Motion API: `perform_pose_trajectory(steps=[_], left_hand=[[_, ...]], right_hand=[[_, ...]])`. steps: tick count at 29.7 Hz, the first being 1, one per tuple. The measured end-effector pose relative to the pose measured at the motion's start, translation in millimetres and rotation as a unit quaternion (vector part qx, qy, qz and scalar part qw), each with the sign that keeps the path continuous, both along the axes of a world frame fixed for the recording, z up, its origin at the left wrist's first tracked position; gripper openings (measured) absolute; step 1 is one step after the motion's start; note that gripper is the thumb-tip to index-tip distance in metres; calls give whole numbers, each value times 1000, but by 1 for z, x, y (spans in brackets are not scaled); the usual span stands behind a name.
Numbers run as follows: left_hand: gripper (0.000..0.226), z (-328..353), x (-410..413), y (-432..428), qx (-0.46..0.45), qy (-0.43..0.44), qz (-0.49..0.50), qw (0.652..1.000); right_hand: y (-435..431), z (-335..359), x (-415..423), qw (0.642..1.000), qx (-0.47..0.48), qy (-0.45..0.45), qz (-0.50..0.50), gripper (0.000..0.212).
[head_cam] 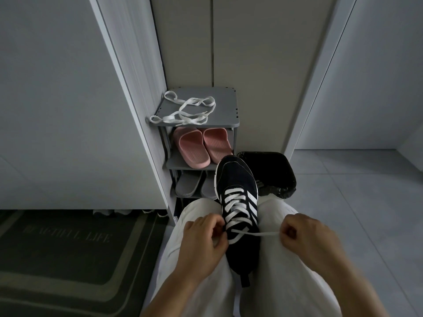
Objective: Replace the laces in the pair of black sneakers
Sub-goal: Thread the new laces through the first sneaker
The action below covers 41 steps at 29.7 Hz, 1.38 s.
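A black sneaker [238, 186] with white stripes lies between my knees, toe pointing away, laced with a white lace [235, 202]. My right hand [304, 236] pinches the lace's right end [258, 233], which is stretched taut sideways from the top eyelets. My left hand [203, 239] is curled at the shoe's left top eyelets and pinches the lace there; its end is hidden by the fingers. Loose white laces [185, 110] lie in a tangle on top of the grey shoe rack [226, 99].
The rack's shelves hold pink slippers [201, 145] and grey slippers [194, 184]. A bin with a black bag [274, 172] stands right of the rack, behind the sneaker. A dark doormat [68, 248] lies on the left; grey floor tiles extend to the right.
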State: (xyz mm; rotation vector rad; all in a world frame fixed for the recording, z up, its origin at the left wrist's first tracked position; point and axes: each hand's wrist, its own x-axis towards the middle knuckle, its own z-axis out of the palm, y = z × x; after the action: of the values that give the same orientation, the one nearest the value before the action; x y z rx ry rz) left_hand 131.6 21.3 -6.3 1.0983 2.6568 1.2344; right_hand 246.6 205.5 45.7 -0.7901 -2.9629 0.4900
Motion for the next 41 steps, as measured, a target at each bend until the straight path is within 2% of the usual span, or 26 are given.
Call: perform_pose_trajectory(steps=[3,5,7,10,12,13,16,18,20,21,23,26,28,30,32,35,36,38,40,41], left_hand=[[22,1,2,0,7,1,-12,1000],[24,1,3,1,2,11,-9,1000],[25,1,3,2,-12,16,-2,1000],[17,-1,5,4,-18,21,11,1000],[17,-1,5,5,-20,20,17,999],[18,0,5,5,-21,15,18,1000],[18,3,5,6,-20,5,16,1000],[19,4,5,5,-16,6,12,1000],[23,4,6,4,-22,4,9,1000],[23,3,5,4,-28,11,6,1000],[22,3,5,4,-38,35,-11,999],[36,3,7,1,-104,71,-39,991],[23,2,10,-2,-139,112,-35,983],[13,4,13,-7,-98,110,-28,989],[18,1,12,-13,-75,107,-39,991],[25,0,14,-20,-92,110,-76,987],[29,3,13,-19,-80,76,-76,991],[30,9,9,-10,-28,3,-37,999],[22,18,0,3,11,1,13,1000],[25,23,-4,10,16,7,25,1000]], right_hand=[[-12,-2,-5,997,-24,7,66,5],[-19,-9,-10,994,-35,9,105,17],[-21,-10,-12,995,-26,13,99,7],[-10,-11,-4,999,-22,3,38,15],[-4,-8,-1,999,-35,15,22,12],[-5,-7,-2,998,-48,29,32,8],[-22,-7,-12,993,-46,35,104,20],[-27,-8,-13,992,-24,28,124,14],[-19,-8,-8,995,-17,26,96,34],[-15,-8,-5,996,-10,12,86,37],[-10,-5,-3,996,-23,-3,91,34],[-16,-1,-6,991,-84,-5,106,25],[-18,-3,-10,991,-106,41,71,17],[-21,-6,-16,989,-107,96,32,11],[-27,-10,-24,985,-116,124,16,14],[-36,-13,-33,985,-121,118,16,21],[-36,-14,-35,984,-129,121,14,21],[-37,-14,-41,982,-141,124,8,23],[-37,-10,-46,984,-142,106,4,29],[-36,-7,-47,986,-139,94,7,30]])
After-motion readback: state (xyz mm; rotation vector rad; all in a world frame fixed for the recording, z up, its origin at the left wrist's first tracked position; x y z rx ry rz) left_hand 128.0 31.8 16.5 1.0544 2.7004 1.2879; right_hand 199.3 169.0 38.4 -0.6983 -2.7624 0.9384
